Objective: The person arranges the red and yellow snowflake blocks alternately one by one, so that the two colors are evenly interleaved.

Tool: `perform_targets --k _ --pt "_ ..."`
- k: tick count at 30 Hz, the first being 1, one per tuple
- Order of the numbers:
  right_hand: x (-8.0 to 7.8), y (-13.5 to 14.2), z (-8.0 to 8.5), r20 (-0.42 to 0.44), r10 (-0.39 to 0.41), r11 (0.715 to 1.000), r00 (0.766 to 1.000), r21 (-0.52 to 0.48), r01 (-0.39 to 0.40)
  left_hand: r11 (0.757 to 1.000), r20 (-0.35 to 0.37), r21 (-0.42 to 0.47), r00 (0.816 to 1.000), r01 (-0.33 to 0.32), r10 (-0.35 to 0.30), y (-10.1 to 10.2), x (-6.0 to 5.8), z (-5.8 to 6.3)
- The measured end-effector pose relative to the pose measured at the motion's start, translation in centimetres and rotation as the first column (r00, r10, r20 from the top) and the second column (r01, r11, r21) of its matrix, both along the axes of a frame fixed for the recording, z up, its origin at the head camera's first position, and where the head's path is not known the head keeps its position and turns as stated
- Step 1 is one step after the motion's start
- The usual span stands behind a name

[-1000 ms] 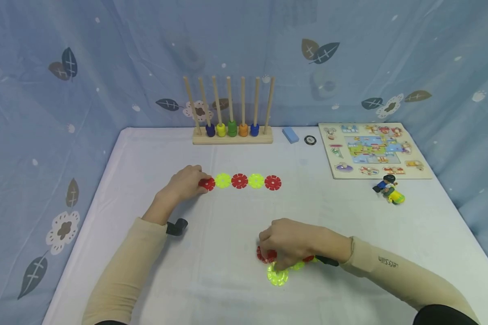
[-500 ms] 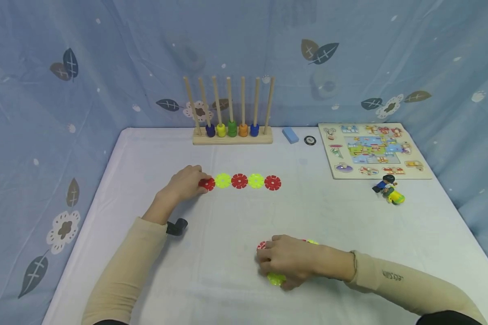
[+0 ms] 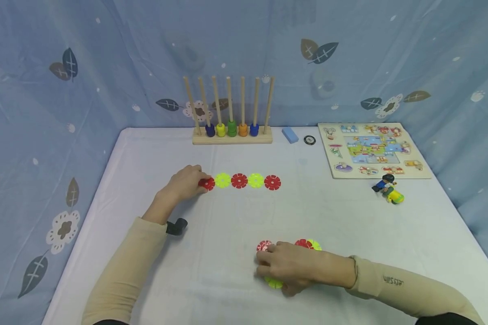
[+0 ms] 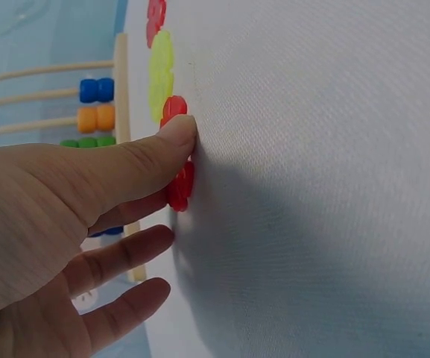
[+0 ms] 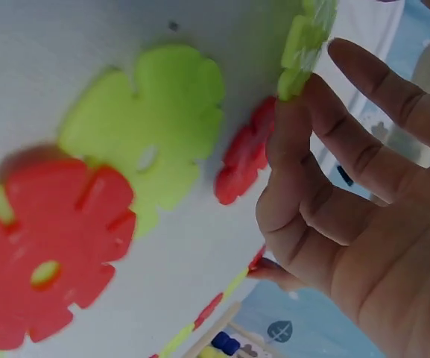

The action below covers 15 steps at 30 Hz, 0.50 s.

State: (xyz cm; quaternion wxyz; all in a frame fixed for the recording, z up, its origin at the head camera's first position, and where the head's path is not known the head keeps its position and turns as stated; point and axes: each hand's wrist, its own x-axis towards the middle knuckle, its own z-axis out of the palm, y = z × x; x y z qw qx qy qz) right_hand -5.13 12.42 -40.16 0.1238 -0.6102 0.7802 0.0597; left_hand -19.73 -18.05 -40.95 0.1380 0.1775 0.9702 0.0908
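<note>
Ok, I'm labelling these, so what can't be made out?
Head view: part of the leftmost red disc, covered by the left hand.
Head view: some loose discs, partly covered by the right hand.
Right wrist view: the pinched lime disc, cut by top edge.
Head view: print on round chip, too small.

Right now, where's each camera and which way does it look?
Head: on the head, looking forward and down at the table; left hand, right hand and sleeves show.
Left wrist: on that wrist, looking at its hand pinching a red disc.
Right wrist: likewise, its hand pinching a yellow disc.
Head and left wrist share the peg rack.
</note>
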Motion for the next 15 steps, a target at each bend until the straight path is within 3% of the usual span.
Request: perform_targets --k 4,8,11,15 --pt "-0.7 0.0 0.5 0.029 -0.020 1.000 0.999 -0.020 0.020 1.000 0.001 -0.001 1.000 0.001 -0.001 0.0 0.0 0.0" --pt "-2.5 0.7 1.1 0.127 -0.149 0.987 0.981 -0.042 0.155 1.000 0.000 -0.007 1.000 -0.006 0.006 0.0 -0.1 -0.1" --pt "-4.4 1.6 1.3 0.196 -0.288 0.953 0.937 -0.035 0.300 1.000 0.001 -0.013 1.000 -0.007 0.007 0.1 -0.1 0.0" --pt "-7.1 3.2 1.4 0.248 -0.459 0.878 0.853 -0.022 0.479 1.000 0.008 -0.016 1.000 -0.008 0.008 0.2 -0.1 0.0"
